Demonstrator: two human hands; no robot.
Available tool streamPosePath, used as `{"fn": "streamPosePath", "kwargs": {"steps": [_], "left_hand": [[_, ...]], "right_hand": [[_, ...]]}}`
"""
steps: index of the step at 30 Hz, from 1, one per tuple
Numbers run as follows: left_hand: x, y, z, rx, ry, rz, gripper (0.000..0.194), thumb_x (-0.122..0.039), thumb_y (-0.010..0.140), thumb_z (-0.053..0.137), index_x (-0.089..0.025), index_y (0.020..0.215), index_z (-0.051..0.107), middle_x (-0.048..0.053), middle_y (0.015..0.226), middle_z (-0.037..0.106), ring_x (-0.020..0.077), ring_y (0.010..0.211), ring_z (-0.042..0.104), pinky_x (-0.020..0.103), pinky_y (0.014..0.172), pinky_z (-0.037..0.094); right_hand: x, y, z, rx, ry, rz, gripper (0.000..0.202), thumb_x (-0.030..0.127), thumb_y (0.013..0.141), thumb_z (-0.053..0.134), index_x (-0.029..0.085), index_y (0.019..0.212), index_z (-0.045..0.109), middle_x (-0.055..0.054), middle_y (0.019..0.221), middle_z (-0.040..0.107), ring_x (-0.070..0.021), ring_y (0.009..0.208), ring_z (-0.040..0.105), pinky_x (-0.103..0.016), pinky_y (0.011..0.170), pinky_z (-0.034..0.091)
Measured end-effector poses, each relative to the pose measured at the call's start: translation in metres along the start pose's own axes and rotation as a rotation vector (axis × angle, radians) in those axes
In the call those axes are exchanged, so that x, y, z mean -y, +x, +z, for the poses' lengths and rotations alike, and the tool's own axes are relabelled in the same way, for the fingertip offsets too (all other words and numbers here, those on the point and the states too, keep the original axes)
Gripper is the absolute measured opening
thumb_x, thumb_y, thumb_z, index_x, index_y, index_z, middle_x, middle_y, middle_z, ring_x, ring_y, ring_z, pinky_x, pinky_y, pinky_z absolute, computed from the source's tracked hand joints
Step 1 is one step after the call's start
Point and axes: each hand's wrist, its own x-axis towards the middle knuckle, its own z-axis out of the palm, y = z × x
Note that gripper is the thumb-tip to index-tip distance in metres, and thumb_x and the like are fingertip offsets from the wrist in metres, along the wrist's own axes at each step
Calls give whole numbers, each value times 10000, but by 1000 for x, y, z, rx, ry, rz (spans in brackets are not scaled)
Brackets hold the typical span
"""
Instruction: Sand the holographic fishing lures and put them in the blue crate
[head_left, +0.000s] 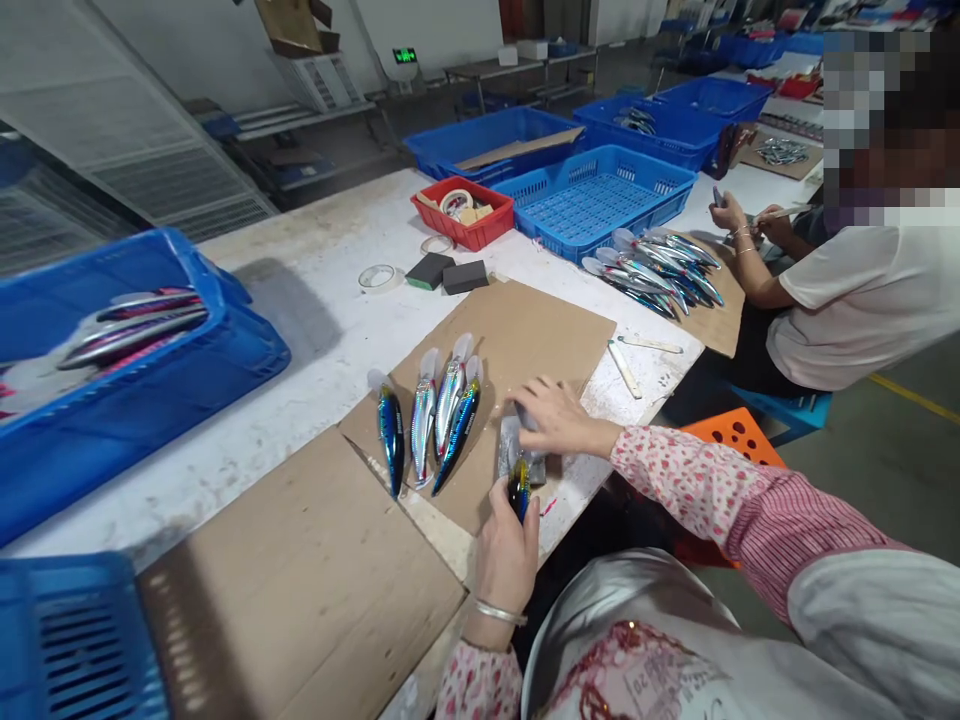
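Observation:
My left hand (507, 550) is closed around a fishing lure (519, 486) with a dark, yellow and blue body, its far end pointing away from me. Under and beyond that lure lies a grey block (510, 440) on the cardboard sheet (555, 320). Curled over the block's far side, my right hand (559, 415) has its fingers bent round a dark grey piece; its kind is partly hidden by the fingers. To the left, several finished-looking lures lie side by side, among them a blue one (390, 435) and a silver one (424, 415), clear lips facing away.
A blue crate (247, 350) of lures stands at left. Sanding blocks (465, 277), a tape roll (379, 278), a red basket (487, 232) and a blue basket (547, 235) sit beyond. At right, a co-worker (862, 290) sits by a lure pile (660, 270).

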Motion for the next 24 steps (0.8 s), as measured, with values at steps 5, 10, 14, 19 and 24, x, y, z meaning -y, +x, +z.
{"fn": "streamPosePath", "kwargs": {"steps": [5,10,14,19,24], "left_hand": [[1,0,-1,-15,-75,-16,528,-476,937,320,-103,1304,394,177,995,690,294,933,677,396,726,519],[0,0,-2,-15,-122,-25,535,-481,932,327,-103,1303,402,186,1029,684,300,925,677,419,750,518],[1,1,0,-14,-136,-26,536,-464,931,335,-91,1311,393,201,1057,677,300,949,673,425,770,516],[0,0,0,-4,-137,-40,540,-470,935,325,-95,1320,381,200,1056,674,303,959,670,431,778,515],[0,0,2,0,-139,-24,544,-453,937,331,-90,1341,357,207,1110,656,299,1041,646,418,800,516]], "right_hand": [[-22,15,-4,-148,187,174,354,299,797,642,215,1138,591,-59,1129,555,-238,1079,475,-373,913,401],[-9,4,7,-135,191,165,348,427,815,659,226,1094,611,-52,1120,554,-244,1082,468,-388,921,394],[7,-6,15,-53,123,89,358,395,792,676,243,1107,599,-52,1128,563,-254,1085,455,-404,905,392],[13,1,6,-38,13,75,301,355,825,611,243,1104,588,-59,1150,557,-259,1106,433,-411,867,386],[18,-2,5,26,-6,1,322,350,800,616,248,1103,577,-55,1136,563,-256,1088,437,-396,842,386]]}}
